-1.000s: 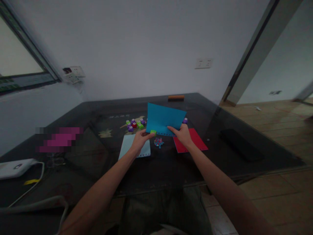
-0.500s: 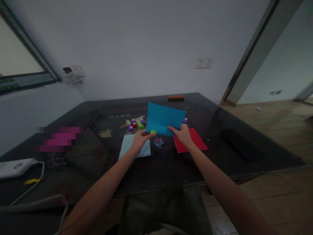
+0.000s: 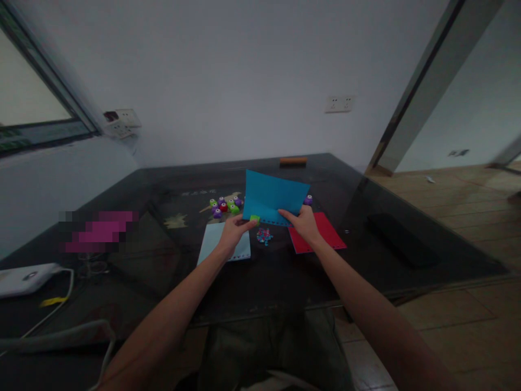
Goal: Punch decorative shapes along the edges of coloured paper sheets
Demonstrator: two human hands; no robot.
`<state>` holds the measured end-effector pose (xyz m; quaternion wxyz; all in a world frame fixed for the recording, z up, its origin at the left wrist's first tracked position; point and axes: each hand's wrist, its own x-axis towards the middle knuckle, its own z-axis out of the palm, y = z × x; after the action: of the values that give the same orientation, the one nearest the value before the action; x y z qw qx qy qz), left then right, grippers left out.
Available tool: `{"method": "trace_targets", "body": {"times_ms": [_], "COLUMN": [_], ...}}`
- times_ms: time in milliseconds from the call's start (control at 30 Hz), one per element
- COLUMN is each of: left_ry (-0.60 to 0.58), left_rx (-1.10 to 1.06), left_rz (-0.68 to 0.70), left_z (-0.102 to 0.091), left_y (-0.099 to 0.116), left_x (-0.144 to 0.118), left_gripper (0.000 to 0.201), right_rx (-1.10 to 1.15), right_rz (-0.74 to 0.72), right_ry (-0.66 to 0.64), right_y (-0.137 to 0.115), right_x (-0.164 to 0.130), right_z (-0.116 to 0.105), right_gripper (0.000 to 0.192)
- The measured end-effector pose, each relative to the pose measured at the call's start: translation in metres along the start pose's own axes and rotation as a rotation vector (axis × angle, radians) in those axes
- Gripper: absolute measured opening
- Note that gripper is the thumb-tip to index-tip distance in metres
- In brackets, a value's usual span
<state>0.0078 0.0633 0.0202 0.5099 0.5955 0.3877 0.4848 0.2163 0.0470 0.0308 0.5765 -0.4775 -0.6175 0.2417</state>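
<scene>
The left hand pinches what seems a green punch on the blue sheet; right hand grips the sheet's edge: keep it taut, punch square.

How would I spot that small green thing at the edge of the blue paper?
On the dark glass table, find the bright blue sheet held up in the middle. The small green punch sits on its lower left corner, pinched by the left hand, apart from the punches clustered behind.
</scene>
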Motion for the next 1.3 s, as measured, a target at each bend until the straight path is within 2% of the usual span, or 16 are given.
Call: {"method": "trace_targets", "body": {"times_ms": [500, 1000, 1300], "left_ry": [0.019, 0.018, -0.014], "left_rx": [-0.01, -0.031, -0.092], "left_rz": [-0.015, 0.006, -0.043], "left_z": [0.0018, 0.0036, 0.0063], "left_y": [0.0032, -0.0025, 0.0009], "left_x": [-0.0021, -0.0011, -0.0024], "left_gripper": [0.029, 0.033, 0.036], "right_rx": [0.025, 0.018, 0.055], "right_rz": [0.014, -0.038, 0.017], "right_ry": [-0.022, -0.016, -0.051], "right_y": [0.0059, 0.0023, -0.0021], "right_x": [0.0004, -0.0001, 0.0026], "right_z": [0.0007, 0.0002, -0.0062], "right_gripper": [0.028, 0.025, 0.028]}}
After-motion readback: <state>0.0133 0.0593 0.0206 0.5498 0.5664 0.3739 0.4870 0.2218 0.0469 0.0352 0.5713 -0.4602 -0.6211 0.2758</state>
